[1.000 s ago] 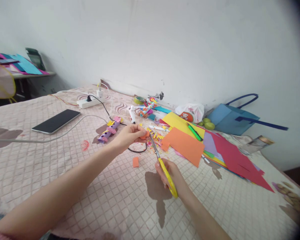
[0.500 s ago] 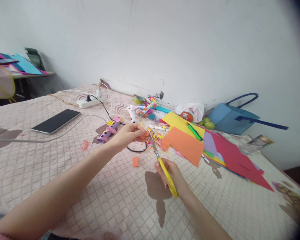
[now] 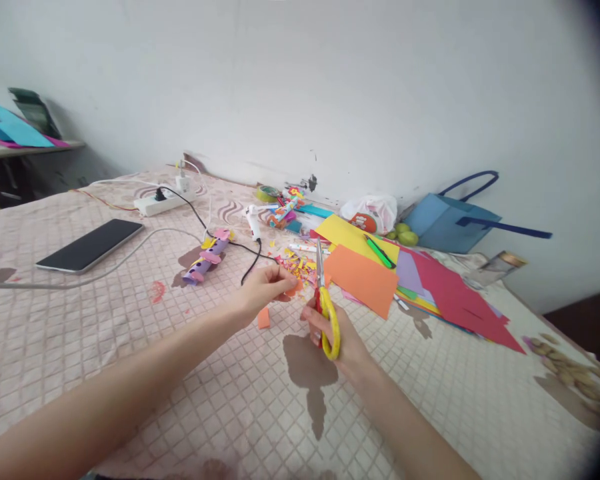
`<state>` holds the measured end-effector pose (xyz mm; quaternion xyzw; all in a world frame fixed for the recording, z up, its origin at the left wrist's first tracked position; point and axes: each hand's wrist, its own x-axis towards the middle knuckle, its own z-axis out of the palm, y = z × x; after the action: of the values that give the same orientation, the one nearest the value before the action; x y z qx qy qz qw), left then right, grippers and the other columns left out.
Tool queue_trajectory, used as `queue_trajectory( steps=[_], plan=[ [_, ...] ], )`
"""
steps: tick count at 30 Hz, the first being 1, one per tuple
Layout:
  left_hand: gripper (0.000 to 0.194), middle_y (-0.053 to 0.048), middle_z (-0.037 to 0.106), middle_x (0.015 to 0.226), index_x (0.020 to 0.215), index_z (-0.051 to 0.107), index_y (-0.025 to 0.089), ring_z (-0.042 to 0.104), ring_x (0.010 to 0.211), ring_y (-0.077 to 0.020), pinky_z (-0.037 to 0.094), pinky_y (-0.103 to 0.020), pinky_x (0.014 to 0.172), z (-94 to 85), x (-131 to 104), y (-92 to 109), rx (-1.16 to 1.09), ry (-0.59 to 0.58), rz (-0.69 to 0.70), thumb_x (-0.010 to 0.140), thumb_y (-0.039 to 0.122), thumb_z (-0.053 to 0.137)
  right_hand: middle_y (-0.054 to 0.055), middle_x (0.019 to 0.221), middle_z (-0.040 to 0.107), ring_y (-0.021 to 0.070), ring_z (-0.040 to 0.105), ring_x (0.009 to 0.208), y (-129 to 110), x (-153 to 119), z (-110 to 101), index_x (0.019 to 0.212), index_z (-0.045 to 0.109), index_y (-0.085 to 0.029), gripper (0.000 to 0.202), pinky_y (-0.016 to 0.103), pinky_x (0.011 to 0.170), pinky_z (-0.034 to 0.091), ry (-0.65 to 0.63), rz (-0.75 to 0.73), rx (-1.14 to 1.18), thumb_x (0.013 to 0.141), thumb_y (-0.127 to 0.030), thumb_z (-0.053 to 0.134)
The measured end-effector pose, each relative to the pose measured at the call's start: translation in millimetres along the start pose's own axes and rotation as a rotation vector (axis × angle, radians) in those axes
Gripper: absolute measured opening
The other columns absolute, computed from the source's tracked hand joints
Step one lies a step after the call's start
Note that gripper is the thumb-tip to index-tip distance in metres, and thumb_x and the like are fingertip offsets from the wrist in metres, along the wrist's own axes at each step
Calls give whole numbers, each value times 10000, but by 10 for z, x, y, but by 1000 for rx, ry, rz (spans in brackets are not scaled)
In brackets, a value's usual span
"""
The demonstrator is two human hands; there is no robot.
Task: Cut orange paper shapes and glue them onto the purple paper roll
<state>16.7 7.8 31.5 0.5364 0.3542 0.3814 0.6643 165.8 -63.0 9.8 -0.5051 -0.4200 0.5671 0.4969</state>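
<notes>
Between the thumb and fingers of my left hand is a small orange paper piece. My right hand is closed on the handles of yellow and red scissors, whose blades point away from me, to the right of the orange piece and apart from it. Another small orange paper piece lies on the patterned cloth just below my left hand. Colourful paper scraps are scattered beyond both hands. A large orange sheet lies to the right of the blades.
At the left are a tablet and a power strip with cables. A decorated purple roll and a white glue gun lie mid-table. To the right are a green cutter, red paper and a blue bag.
The scissors have swung away from the orange piece in my left hand and now point more straight ahead. The whole view has shifted, with the table objects appearing further left.
</notes>
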Motion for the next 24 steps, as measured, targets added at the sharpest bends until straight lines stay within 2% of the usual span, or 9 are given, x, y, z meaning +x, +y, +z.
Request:
queue_trajectory(
  steps=[6,12,16,20,24],
  plan=[
    [203,-2,597,670,696,560,134,541,615,-85,439,-226,626,106,-57,-109,42,-61,-18,674,306,665,-61,671,462,36,367,434,-6,-5,36,799,462,-197,327,169,376,324,102,-93,94,637,-338,709],
    [181,-11,614,650,675,557,131,550,609,-88,439,-220,611,139,-91,-98,99,-116,-66,693,287,647,-88,557,396,37,330,407,-18,9,-26,788,454,-200,268,164,384,307,116,-107,109,674,-296,676],
    [192,-18,624,654,644,562,133,559,591,-94,449,-224,587,132,-91,-90,157,-170,-115,676,297,657,-102,487,355,45,315,388,-44,15,-70,793,454,-200,267,165,385,304,96,-87,106,685,-328,662],
    [187,-16,631,670,679,559,139,561,580,-92,456,-227,582,125,-82,-105,131,-109,-71,685,303,649,-96,478,356,45,307,365,-59,9,-61,764,447,-198,280,170,362,274,64,-49,115,731,-429,601],
    [183,-14,628,656,684,548,138,565,580,-93,463,-228,590,121,-75,-123,104,-66,-50,695,294,643,-96,534,394,32,319,380,-53,-5,-31,774,448,-203,302,165,367,286,63,-47,92,650,-340,686]
  ],
)
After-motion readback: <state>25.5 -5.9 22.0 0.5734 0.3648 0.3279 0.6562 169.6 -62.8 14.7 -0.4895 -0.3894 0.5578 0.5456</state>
